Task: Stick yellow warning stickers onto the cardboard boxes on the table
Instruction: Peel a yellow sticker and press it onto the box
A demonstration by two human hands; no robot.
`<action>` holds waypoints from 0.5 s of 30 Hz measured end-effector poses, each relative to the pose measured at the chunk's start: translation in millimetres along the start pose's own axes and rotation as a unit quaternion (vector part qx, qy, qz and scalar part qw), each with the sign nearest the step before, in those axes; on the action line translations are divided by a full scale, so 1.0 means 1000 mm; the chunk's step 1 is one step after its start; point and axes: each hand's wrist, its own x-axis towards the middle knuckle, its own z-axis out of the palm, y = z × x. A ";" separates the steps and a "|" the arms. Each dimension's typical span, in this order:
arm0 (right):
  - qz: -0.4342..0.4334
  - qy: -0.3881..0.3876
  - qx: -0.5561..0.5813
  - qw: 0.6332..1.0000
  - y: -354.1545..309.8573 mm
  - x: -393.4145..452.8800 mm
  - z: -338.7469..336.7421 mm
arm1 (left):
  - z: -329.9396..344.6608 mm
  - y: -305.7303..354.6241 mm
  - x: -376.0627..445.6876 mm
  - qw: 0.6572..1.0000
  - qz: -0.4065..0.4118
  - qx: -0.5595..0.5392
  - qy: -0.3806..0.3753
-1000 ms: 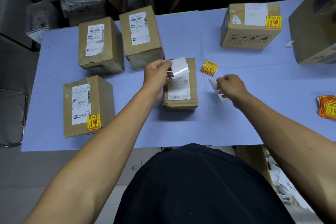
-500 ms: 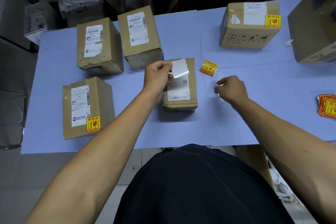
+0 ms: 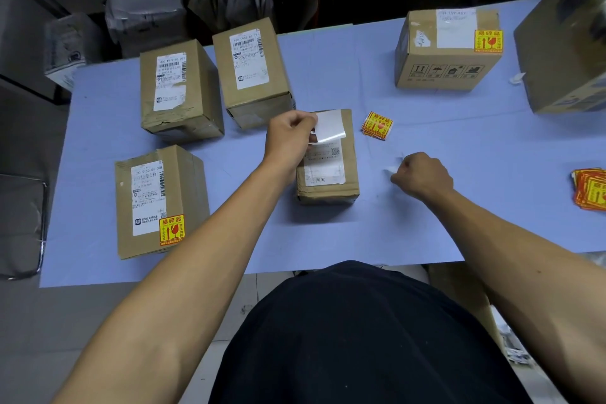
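My left hand [image 3: 288,138] pinches a glossy white sheet [image 3: 329,126] with a dark red strip at its edge, just above the far end of a small cardboard box [image 3: 347,187] in the middle of the table. To the right of that box, my right hand [image 3: 423,175] is curled low over the table around a white paper scrap [image 3: 392,169]. A few yellow warning stickers [image 3: 377,125] lie beside the small box. The near-left box [image 3: 183,200] and the far-right box [image 3: 449,52] each carry a yellow sticker. Two boxes at the back left [image 3: 178,92] [image 3: 252,65] show only white labels.
A stack of yellow stickers [image 3: 592,188] lies at the right edge of the blue table [image 3: 459,128]. A large cardboard box [image 3: 567,43] stands at the far right. Parcels and bags crowd the floor behind the table, and a metal chair frame [image 3: 39,226] stands at the left.
My right hand has moved down and a little right, closing tighter round the white scrap. My left hand has stayed over the small box with the white sheet.
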 end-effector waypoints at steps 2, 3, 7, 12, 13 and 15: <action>-0.004 -0.011 0.013 1.000 -0.001 0.000 0.001 | 0.000 0.000 0.000 1.000 -0.001 0.000 -0.003; -0.007 -0.011 0.018 1.000 -0.001 0.001 0.001 | 0.000 -0.001 0.000 1.000 -0.002 0.000 -0.004; -0.015 0.006 0.019 1.000 0.000 0.002 0.002 | 0.000 -0.001 0.000 1.000 -0.002 0.000 -0.008; -0.039 -0.012 0.026 0.999 -0.002 0.003 0.003 | 0.001 -0.003 0.001 1.000 -0.004 0.006 -0.010; -0.042 -0.011 0.028 0.999 -0.003 0.003 0.002 | 0.001 -0.004 0.002 1.000 -0.004 0.007 -0.009; -0.061 0.010 0.036 0.997 -0.008 0.001 -0.001 | 0.003 -0.004 0.005 1.000 -0.007 0.013 -0.005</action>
